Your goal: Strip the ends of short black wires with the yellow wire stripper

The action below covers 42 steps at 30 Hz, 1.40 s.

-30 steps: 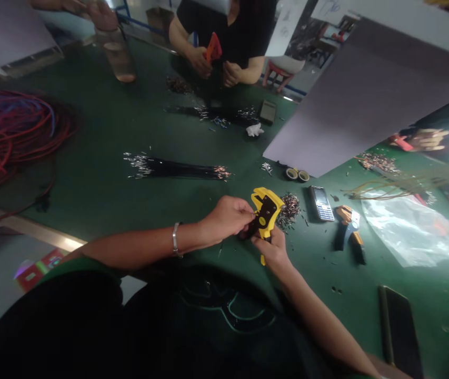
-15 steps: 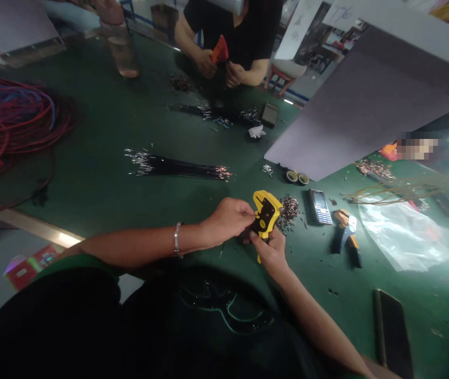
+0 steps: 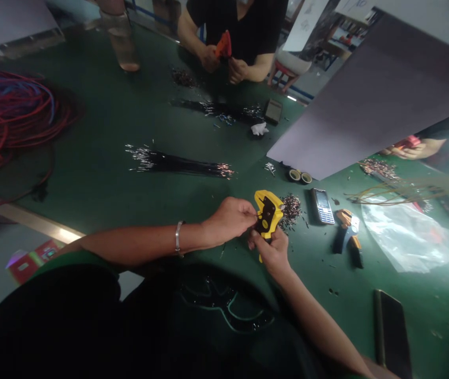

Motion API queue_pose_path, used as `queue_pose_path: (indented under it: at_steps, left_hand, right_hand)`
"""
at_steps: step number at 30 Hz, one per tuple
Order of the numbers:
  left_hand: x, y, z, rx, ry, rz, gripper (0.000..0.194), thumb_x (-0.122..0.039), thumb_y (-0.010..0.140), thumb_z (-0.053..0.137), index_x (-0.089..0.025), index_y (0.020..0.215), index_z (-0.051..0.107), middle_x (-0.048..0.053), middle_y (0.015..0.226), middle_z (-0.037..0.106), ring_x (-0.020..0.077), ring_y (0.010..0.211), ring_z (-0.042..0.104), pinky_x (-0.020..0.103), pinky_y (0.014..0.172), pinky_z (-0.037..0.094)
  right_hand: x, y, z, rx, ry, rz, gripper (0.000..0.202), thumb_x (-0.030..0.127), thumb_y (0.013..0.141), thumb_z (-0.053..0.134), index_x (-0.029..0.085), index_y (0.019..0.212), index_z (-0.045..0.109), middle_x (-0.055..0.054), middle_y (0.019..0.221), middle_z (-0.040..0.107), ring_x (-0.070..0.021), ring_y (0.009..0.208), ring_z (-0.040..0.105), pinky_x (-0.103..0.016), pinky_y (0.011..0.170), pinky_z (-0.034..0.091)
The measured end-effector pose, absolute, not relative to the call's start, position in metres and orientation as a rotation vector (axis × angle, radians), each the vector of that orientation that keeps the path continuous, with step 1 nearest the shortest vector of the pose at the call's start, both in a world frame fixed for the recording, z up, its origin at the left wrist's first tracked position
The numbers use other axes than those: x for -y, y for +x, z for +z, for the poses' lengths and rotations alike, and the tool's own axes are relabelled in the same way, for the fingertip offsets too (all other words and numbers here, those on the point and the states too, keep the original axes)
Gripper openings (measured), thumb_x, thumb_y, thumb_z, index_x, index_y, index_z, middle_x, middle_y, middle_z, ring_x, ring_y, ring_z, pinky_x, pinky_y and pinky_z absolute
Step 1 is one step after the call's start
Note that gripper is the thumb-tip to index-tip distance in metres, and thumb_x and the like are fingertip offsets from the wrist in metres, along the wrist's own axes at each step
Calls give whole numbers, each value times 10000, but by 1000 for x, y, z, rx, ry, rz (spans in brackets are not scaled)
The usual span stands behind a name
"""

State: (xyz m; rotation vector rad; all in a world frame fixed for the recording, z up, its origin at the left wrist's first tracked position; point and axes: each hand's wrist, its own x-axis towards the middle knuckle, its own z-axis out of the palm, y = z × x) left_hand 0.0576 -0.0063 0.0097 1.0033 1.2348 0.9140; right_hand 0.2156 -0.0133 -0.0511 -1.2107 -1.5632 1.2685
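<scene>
My right hand [image 3: 273, 251] is closed round the handles of a yellow and black wire stripper [image 3: 267, 213], its head pointing away from me. My left hand [image 3: 230, 222], a silver bracelet at its wrist, pinches a thin dark wire [image 3: 257, 215] against the tool's left side. Most of that wire is hidden by the fingers. A pile of short stripped-off wire bits [image 3: 290, 209] lies just right of the tool. Beyond my left hand rests a bundle of black wires [image 3: 180, 164], with pale ends at left and coppery ends at right.
Right of the pile are a keypad phone [image 3: 322, 206], another wire stripper [image 3: 348, 229], a clear plastic bag [image 3: 403, 237] and a dark smartphone [image 3: 393, 334]. Tape rolls [image 3: 300, 176] sit by a grey panel [image 3: 366, 89]. Red cable coils [image 3: 7, 121] lie left. A co-worker [image 3: 234, 42] faces me.
The view has shifted slightly. My hands keep almost the same pose at the wire stripper, and the black bundle lies where it was.
</scene>
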Motion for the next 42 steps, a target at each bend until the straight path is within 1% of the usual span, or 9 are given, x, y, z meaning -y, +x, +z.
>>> queue_pose_path:
  at_steps: [5,10,16,21,28,31,35,39,42]
  left_hand:
    - [7,58,10,-1248,1008,905,112,-98,712,537,-150,634,597,-46,467,475,52,389,360,234,401,238]
    - [8,57,10,-1251,1027,891,121,-95,712,535,-159,627,591,-47,470,473,60,404,366,246,422,253]
    - [10,55,9,-1257,1079,888,113,-137,753,554,-151,673,633,-53,466,439,62,416,346,242,422,231]
    - [10,56,14,-1209,1044,900,116,-120,752,550,-144,695,648,-43,552,526,46,443,328,224,453,264]
    - [12,59,14,-1259,1087,902,144,-114,724,573,-152,586,576,-76,441,411,40,421,296,214,443,237]
    - [12,59,14,-1264,1131,886,165,-144,729,580,-158,566,556,-80,415,381,40,412,297,211,440,230]
    - [11,58,12,-1263,1182,872,171,-206,750,597,-159,586,576,-81,398,370,43,402,289,214,437,216]
    - [10,56,9,-1257,1225,844,220,-259,786,592,-166,588,576,-70,394,405,46,401,320,217,442,232]
    - [8,54,9,-1252,1203,803,165,-278,791,583,-168,678,631,-63,397,448,52,376,322,222,423,234]
  right_hand:
    - [14,215,-51,1574,-1225,1273,220,363,787,622,217,731,467,50,480,524,-117,401,476,-262,425,408]
    - [12,219,-56,1655,-1281,1146,202,366,778,625,214,743,497,48,473,529,-123,389,474,-261,421,399]
    - [8,221,-56,1862,-1298,812,110,303,767,582,227,740,506,31,541,539,-138,463,485,-269,480,405]
    - [6,223,-56,1980,-1274,594,69,271,745,548,234,781,503,13,593,548,-159,506,509,-286,538,425]
    - [3,229,-59,2103,-1096,409,175,186,721,509,218,893,492,-32,672,592,-193,568,558,-303,590,446]
    - [2,230,-59,2110,-1066,365,185,179,715,496,209,898,481,-30,668,584,-186,555,545,-295,574,435]
    - [2,229,-59,2074,-1068,329,164,177,717,473,199,880,472,-14,631,557,-170,518,513,-277,538,408]
    - [3,228,-56,2013,-1127,451,127,185,714,473,200,839,474,10,590,531,-147,488,483,-254,514,387]
    - [3,227,-55,1944,-1203,602,86,202,711,480,199,796,480,15,580,530,-137,485,480,-245,509,381]
